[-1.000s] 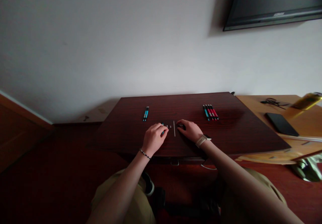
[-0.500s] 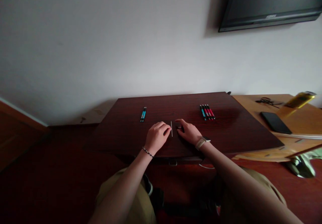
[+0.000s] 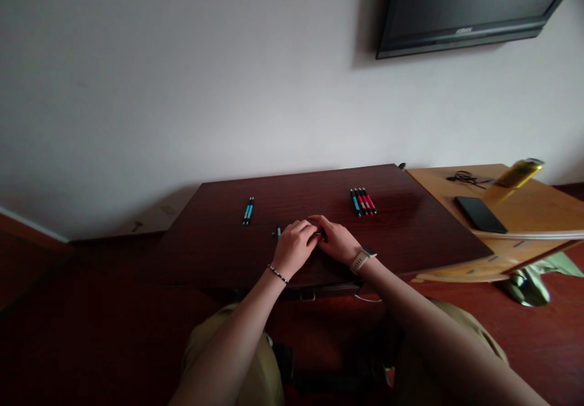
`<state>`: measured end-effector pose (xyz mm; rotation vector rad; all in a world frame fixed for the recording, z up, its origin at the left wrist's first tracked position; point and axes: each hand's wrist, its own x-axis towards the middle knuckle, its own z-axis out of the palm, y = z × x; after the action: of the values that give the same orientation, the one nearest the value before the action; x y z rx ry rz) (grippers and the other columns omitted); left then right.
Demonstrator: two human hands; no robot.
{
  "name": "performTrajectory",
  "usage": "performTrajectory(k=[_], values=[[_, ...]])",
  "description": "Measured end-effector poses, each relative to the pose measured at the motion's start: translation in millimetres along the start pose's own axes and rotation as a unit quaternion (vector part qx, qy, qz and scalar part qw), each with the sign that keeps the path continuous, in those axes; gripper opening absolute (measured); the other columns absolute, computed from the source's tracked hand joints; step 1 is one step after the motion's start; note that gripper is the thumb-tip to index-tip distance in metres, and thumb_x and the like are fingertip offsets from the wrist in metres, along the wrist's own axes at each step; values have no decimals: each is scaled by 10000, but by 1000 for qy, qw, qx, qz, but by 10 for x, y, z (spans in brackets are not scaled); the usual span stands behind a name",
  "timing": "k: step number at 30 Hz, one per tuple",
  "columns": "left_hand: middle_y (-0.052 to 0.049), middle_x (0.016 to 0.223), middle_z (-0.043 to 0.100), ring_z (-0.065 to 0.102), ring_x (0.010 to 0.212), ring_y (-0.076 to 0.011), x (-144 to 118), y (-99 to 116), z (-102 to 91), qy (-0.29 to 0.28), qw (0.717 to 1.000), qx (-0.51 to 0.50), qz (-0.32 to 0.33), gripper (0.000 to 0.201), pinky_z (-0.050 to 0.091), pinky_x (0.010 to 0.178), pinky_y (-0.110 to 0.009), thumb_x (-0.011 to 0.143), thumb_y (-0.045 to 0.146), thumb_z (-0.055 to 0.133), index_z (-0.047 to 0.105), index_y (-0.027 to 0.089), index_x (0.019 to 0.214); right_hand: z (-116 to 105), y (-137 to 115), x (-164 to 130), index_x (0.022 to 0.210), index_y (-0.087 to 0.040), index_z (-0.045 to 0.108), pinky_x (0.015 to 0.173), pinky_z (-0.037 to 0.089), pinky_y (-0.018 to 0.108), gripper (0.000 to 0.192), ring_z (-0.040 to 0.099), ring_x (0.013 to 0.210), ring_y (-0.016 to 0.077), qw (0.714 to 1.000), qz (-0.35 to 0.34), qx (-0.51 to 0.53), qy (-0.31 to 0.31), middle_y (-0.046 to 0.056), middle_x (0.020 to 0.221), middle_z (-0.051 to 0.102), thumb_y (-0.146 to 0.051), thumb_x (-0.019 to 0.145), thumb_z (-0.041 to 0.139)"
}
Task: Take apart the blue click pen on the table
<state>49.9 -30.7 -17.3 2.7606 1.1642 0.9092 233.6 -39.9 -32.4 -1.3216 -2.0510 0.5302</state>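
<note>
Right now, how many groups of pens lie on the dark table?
2: a blue pair at the far left, a red-and-blue row at the far right. The hands may hide more.

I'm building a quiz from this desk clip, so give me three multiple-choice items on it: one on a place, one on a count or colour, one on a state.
1. Where does the bunch of red and blue pens lie on the dark wooden board?
A. right of both hands
B. left of both hands
C. under the left wrist

2. How many blue pens are in the pair of blue pens?
A. two
B. five
C. none

3. How do the left hand and right hand stand?
A. raised high
B. far apart
C. low on the board, fingertips meeting

Answers: 1 A, the bunch sits toward the black phone. 2 A, two slim blue barrels lie side by side. 3 C, both hands crowd one spot at the middle.
</note>
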Motion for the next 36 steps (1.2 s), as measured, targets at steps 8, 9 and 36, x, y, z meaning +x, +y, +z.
performTrajectory(k=[8, 9, 36], values=[[-48, 1002, 699, 652, 958, -219, 66, 64, 76, 0, 1000, -1, -1, 86, 535, 888, -384, 982, 193, 650, 696, 233, 1043, -79, 42, -51, 1435, -242, 504, 918, 530, 322, 619, 718, 1085, 244, 1000, 16, 1, 15, 73, 1239, 739, -78, 844, 589], [-49, 1001, 698, 652, 954, -218, 70, 67, 73, 1, 1000, -2, -2, 84, 535, 886, -382, 985, 194, 645, 695, 231, 1042, -90, 55, -57, 1423, -245, 517, 925, 530, 325, 596, 715, 1094, 244, 1000, 16, 1, 19, 73, 1250, 736, -84, 854, 595], [-39, 980, 701, 660, 939, -201, 46, 32, 17, 15, 999, -27, -9, 67, 528, 873, -355, 1018, 238, 617, 680, 228, 998, -293, 219, -224, 1159, -284, 774, 882, 529, 288, 206, 693, 981, 197, 999, -11, -43, 29, 41, 1096, 716, -310, 1014, 629]])
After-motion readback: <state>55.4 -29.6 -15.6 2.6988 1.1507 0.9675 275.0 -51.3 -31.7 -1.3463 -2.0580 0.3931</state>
